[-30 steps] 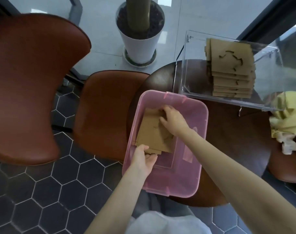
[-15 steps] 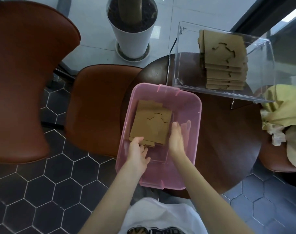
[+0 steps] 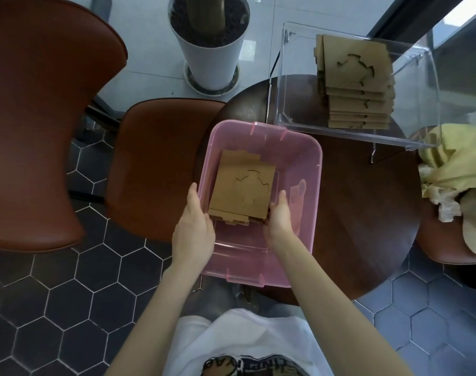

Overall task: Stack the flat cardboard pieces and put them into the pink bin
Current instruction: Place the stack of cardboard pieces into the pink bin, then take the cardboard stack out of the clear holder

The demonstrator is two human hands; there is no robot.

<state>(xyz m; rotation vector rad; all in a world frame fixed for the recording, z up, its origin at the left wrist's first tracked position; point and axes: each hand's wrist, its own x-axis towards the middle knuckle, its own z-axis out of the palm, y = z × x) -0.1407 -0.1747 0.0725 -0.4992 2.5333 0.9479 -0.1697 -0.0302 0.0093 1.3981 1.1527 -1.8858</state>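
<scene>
The pink bin [image 3: 303,154] stands on the near left part of the round dark table [image 3: 356,226]. A stack of flat brown cardboard pieces [image 3: 242,185] lies inside it, against the left wall. My left hand [image 3: 193,229] reaches over the bin's left rim, its fingers curled at the stack's near left corner. Inside the bin, my right hand [image 3: 279,217] clasps the near right corner. A second cardboard stack [image 3: 359,82] sits in a clear plastic box [image 3: 285,109] at the back of the table.
Two brown chairs [image 3: 41,118] [image 3: 155,164] stand left of the table, and a white plant pot [image 3: 209,52] is on the floor behind. A yellow cloth bundle [image 3: 456,169] lies on a chair at the right table edge.
My right hand slid from the stack's top far edge down its right side to the near right corner. My left hand stayed at the near left corner. The stack now lies flat in the bin.
</scene>
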